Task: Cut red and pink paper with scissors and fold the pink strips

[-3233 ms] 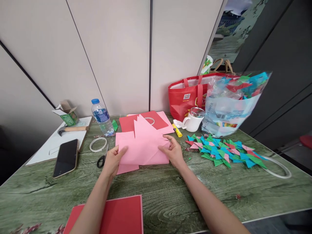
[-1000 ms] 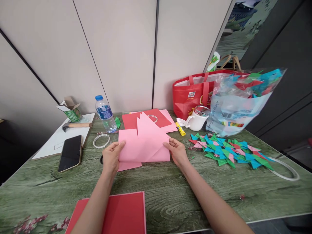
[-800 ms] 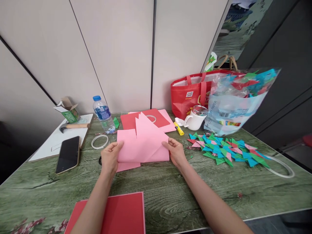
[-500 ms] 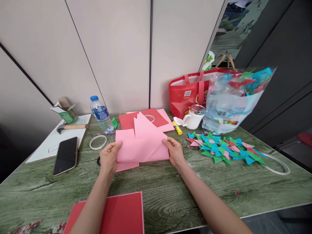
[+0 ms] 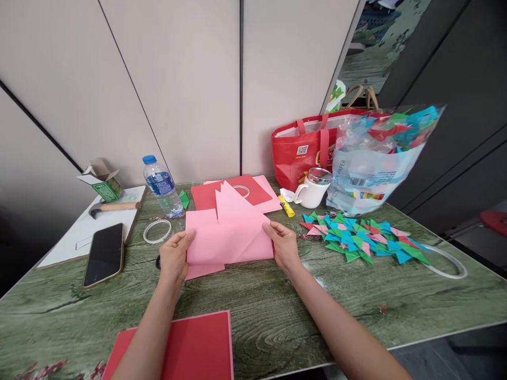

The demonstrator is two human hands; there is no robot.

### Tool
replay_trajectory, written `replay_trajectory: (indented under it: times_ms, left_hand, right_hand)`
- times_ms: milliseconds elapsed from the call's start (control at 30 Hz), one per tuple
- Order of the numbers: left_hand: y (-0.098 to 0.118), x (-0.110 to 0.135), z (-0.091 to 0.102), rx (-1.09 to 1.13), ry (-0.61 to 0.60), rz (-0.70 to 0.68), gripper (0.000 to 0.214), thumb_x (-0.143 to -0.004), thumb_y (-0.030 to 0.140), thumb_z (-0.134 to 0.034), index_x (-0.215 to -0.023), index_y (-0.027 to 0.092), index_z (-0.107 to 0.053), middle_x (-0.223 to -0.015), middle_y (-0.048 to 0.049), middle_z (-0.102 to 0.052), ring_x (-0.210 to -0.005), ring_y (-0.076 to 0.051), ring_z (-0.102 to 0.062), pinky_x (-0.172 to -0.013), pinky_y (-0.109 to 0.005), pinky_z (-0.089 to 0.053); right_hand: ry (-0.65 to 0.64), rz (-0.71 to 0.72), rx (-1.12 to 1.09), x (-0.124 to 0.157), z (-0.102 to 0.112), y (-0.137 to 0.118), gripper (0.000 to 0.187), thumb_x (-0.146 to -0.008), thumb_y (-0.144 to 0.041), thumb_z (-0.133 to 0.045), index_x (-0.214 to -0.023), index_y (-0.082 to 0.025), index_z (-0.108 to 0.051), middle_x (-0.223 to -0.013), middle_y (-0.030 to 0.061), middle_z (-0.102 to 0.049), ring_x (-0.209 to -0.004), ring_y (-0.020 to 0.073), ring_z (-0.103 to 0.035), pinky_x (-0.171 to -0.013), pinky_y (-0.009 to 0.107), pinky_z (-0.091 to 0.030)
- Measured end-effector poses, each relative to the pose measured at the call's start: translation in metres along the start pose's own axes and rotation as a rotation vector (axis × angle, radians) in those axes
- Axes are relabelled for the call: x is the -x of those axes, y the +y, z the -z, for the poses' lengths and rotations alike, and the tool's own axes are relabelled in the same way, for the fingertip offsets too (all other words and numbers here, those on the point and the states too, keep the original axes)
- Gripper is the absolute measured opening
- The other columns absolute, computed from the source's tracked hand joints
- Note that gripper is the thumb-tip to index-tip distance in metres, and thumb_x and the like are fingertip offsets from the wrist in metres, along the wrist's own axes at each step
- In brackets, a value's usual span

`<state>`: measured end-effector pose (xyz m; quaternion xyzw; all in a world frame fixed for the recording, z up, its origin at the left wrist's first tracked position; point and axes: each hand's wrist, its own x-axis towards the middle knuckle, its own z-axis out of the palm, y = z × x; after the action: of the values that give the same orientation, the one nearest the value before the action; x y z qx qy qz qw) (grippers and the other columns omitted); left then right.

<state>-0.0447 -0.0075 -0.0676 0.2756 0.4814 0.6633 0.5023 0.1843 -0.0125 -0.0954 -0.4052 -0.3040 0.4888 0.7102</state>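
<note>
1. Paper (image 5: pixel 229 243): was pinched at left edge by left hand (image 5: pixel 175 257), at right edge by right hand (image 5: pixel 283 246).
2. Was held over table (image 5: pixel 273 311), in front of red card (image 5: pixel 258 193).
3. Was flanked by tape (image 5: pixel 157 241) at left, triangles (image 5: pixel 358 241) at right.

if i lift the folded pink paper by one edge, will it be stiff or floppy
The folded pink paper is probably light, as it looks like thin sheet. Folds may stiffen it somewhat: its lower edge runs nearly straight between the left hand and the right hand. The pointed upper flap could well flop or swing open, since neither hand pins it.
</note>
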Motion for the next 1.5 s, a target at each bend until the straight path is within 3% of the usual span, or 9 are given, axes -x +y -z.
replay_trajectory:
  times_ms: [900, 1233, 1500]
  left_hand:
    - [-0.0006, 0.0041, -0.0025, -0.019, -0.009, -0.020, 0.031, -0.041, 0.027, -0.083, -0.061, 0.012, -0.065, -0.053, 0.0011, -0.065, -0.047, -0.009, -0.055, -0.049, -0.020, -0.045]
    - [-0.0071, 0.0013, 0.0020, -0.201, 0.041, -0.207, 0.028, -0.050, 0.032, -0.078, -0.065, 0.012, -0.068, -0.046, 0.0032, -0.060, -0.041, -0.006, -0.047, -0.042, -0.017, -0.038]
    - [-0.0055, 0.0039, 0.0001, -0.149, 0.033, -0.112, 0.032, -0.045, 0.033, -0.081, -0.064, 0.012, -0.067, -0.046, 0.0024, -0.061, -0.039, -0.006, -0.047, -0.041, -0.018, -0.039]
  right_hand:
    - [0.084, -0.021, 0.003, -0.0003, 0.0001, -0.0011, 0.020, -0.054, -0.034, -0.076, -0.064, -0.018, -0.070, -0.064, -0.0025, -0.065, -0.059, 0.0098, -0.050, -0.059, 0.024, -0.039]
    - [0.083, -0.007, 0.078, -0.0035, 0.0054, 0.0027, 0.019, -0.055, -0.033, -0.076, -0.067, -0.018, -0.071, -0.066, -0.0016, -0.067, -0.059, 0.0110, -0.052, -0.058, 0.024, -0.040]
    - [0.081, -0.030, 0.085, -0.0066, 0.0080, 0.0033, 0.020, -0.053, -0.033, -0.077, -0.067, -0.019, -0.072, -0.064, -0.0017, -0.068, -0.055, 0.0110, -0.052, -0.055, 0.024, -0.039]
